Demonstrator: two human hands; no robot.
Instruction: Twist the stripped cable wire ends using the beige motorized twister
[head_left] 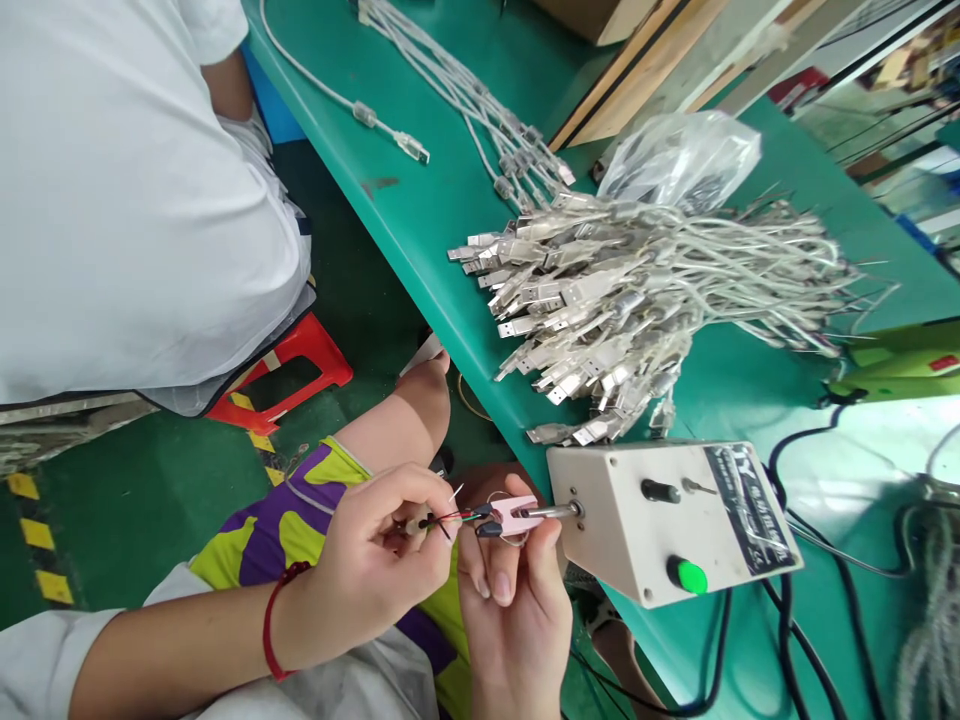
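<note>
My left hand [375, 565] is closed in a pinch on the end of a thin cable with bared red, green and black wires [454, 517]. My right hand [517, 590] is closed around a small pink clip-like tool [512, 513] that meets those wire ends. The pink tool sits at the metal shaft [551, 511] sticking out of a beige machine box [660, 520] on the green bench edge. A red cord is round my left wrist.
A big heap of grey USB cables [622, 290] lies on the green bench [420, 210], with a clear plastic bag [682, 155] behind it. More cables lie farther back. Another person in white sits at left on a red stool [300, 375]. Black cords trail from the box.
</note>
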